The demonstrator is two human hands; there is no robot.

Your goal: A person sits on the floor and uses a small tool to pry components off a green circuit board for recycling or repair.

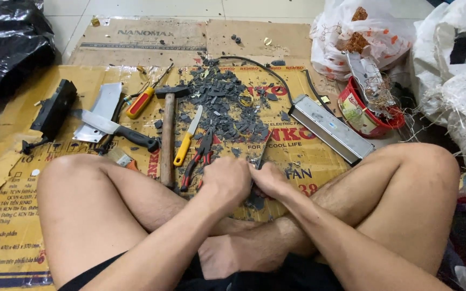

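- While both hands sit pressed together over the crossed legs, the left hand and right hand are curled shut on a small dark piece between them — only a thin sliver sticks up past the knuckles, so what it is can't be told.
- Done so far, judging by the mess: a big heap of dark grey plastic shards lies on the cardboard just ahead of the hands, w/ a few more bits under the wrists.
- Looks set aside: long grey metal housing to the right, red tub of metal scraps & wire beyond it.
- Tools lying loose, not in hand: hammer, red-handled pliers, yellow-handled knife, cleaver — all left of the heap.
- Left to do, prob.: finish stripping the held piece.
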